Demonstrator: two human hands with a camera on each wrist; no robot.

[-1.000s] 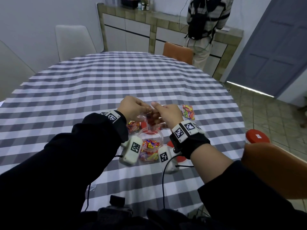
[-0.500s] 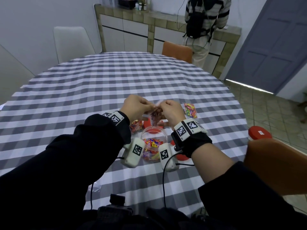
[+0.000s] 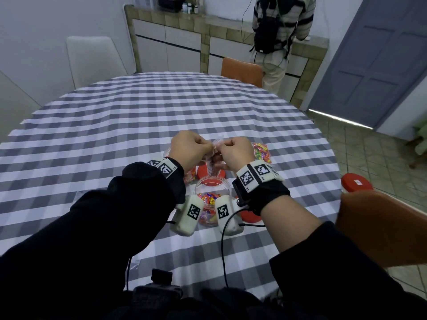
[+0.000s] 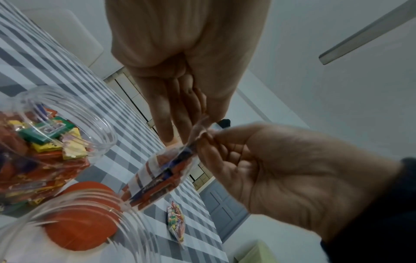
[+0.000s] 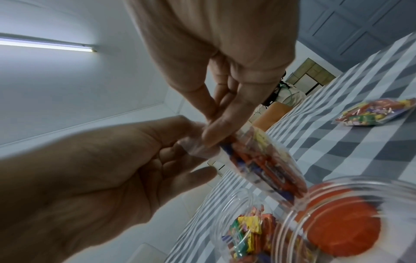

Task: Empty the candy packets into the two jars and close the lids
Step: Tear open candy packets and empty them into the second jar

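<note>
- The left hand (image 3: 188, 150) and right hand (image 3: 233, 153) are meeting above the table (image 3: 115, 139), each pinching the top edge of one clear packet (image 3: 213, 158) between thumb and curled fingers.
- The packet is hanging down from that pinched edge, its lower end dangling just over the mouth of the near jar (image 3: 213, 192); in the left wrist view the packet (image 4: 157, 179) is showing orange and blue sweets inside.
- The near jar is standing upright and open near the table's near edge, partly filled with bright wrapped candy; the wrist cameras are hiding its sides in the head view.
- A second jar (image 4: 51, 135) is sitting just left of it, open too and holding candy; in the head view it is mostly hidden behind the left wrist.
- A red lid (image 3: 209, 173) is lying flat on the cloth just beyond the near jar, under the hands.
- Another red lid (image 3: 249, 215) is peeking out to the right of the near jar, below the right wrist.
- A full packet (image 3: 261, 152) is lying flat on the cloth to the right of the hands, apart from both jars.
- Far off, a person (image 3: 279, 31) is standing at the counter (image 3: 184, 26), beyond an orange chair (image 3: 241, 71).
</note>
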